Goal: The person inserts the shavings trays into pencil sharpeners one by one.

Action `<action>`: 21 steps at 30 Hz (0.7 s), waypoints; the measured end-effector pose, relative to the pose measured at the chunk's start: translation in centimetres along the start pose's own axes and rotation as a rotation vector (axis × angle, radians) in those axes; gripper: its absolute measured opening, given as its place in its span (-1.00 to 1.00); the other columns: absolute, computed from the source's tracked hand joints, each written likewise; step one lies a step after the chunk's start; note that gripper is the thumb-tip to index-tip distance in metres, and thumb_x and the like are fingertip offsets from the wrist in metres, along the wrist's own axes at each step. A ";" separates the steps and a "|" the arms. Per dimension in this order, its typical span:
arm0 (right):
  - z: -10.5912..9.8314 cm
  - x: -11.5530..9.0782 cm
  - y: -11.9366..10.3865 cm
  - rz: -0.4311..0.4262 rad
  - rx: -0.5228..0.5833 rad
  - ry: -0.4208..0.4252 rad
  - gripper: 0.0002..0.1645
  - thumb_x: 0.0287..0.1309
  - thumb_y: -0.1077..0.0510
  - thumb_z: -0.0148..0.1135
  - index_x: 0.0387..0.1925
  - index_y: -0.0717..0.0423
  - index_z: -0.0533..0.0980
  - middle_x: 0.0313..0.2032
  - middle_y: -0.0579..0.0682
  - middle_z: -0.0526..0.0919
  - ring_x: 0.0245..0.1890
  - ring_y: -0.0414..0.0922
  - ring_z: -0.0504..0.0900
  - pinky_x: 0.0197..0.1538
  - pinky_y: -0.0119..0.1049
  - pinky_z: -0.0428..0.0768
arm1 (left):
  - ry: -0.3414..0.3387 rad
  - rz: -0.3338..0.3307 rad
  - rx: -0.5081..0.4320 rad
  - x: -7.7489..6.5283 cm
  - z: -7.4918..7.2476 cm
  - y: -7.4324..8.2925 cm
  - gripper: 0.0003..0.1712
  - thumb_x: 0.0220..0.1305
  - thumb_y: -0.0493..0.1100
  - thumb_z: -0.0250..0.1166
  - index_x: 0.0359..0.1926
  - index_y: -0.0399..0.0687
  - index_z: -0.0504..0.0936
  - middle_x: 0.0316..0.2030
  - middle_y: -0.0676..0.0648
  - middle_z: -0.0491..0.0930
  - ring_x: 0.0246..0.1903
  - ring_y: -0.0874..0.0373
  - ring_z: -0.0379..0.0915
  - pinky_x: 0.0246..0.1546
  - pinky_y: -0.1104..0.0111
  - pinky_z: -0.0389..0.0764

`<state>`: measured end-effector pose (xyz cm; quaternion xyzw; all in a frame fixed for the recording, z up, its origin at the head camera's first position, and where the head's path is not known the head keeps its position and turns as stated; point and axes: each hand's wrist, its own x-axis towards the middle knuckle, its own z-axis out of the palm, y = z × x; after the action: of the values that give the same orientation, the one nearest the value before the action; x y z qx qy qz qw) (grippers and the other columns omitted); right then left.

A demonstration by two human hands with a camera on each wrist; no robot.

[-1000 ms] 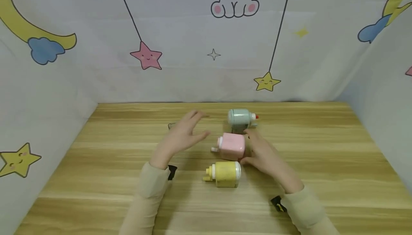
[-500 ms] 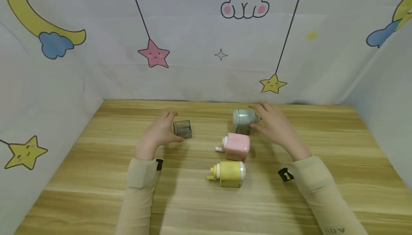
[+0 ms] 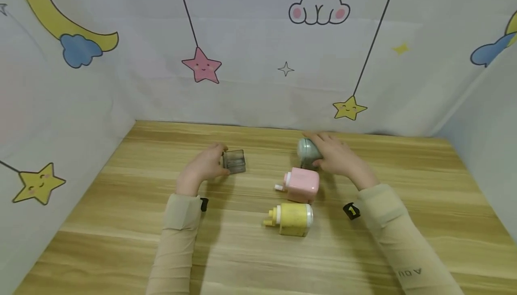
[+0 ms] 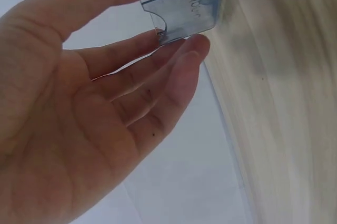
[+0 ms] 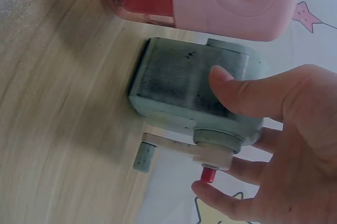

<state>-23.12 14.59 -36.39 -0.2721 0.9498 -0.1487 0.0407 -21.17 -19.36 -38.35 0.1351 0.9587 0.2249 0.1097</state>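
My right hand (image 3: 339,156) grips a pale green hand-crank pencil sharpener (image 5: 179,84) at the back of the table, thumb on one side and fingers round the other. In the right wrist view its crank (image 5: 168,142) and red knob show near a fingertip. My left hand (image 3: 200,167) holds the near end of a clear grey shavings drawer (image 3: 235,162) between thumb and fingertips. The left wrist view shows this see-through drawer (image 4: 184,16) low over the wood. A pink sharpener (image 3: 304,183) stands just in front of the green one.
A yellow crank sharpener (image 3: 294,218) stands in front of the pink one, its crank pointing left. Behind the wooden table (image 3: 242,259) hangs a white cloth (image 3: 250,102) printed with stars and a bear, which also covers both sides.
My left hand first draws back left, uncovering the drawer, then takes its end. The right hand goes from beside the pink sharpener to the green one and closes round it. The view shifts slightly.
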 end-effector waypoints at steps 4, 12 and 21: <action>0.5 -0.1 0.3 -0.004 0.000 0.015 -0.17 -0.03 0.25 0.26 0.29 0.11 0.11 0.16 0.24 0.31 0.06 0.18 0.30 -0.02 0.29 0.39 | 0.000 0.020 -0.003 0.2 0.3 0.0 -0.27 0.02 -0.20 0.32 0.19 -0.36 0.23 0.15 -0.35 0.28 -0.14 -0.09 0.37 -0.06 0.03 0.48; 0.9 0.5 0.2 -0.098 -0.020 0.094 -0.21 -0.13 0.32 0.29 0.20 0.21 0.21 0.07 0.26 0.40 -0.05 0.15 0.40 -0.05 0.18 0.46 | 0.027 0.063 -0.050 0.8 0.9 0.0 -0.26 -0.01 -0.17 0.34 0.18 -0.34 0.26 0.06 -0.30 0.37 -0.21 0.02 0.39 -0.14 0.11 0.53; 1.2 1.8 -0.2 -0.138 -0.019 0.105 -0.22 -0.14 0.31 0.29 0.20 0.18 0.24 0.07 0.22 0.42 -0.06 0.13 0.42 -0.03 0.14 0.45 | 0.035 0.125 -0.056 1.7 1.7 1.1 -0.27 -0.02 -0.17 0.35 0.16 -0.34 0.28 0.01 -0.27 0.38 -0.24 0.05 0.39 -0.18 0.15 0.55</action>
<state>-24.35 13.21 -37.45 -0.3290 0.9310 -0.1562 -0.0223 -22.08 -17.22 -39.62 0.1878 0.9435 0.2602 0.0825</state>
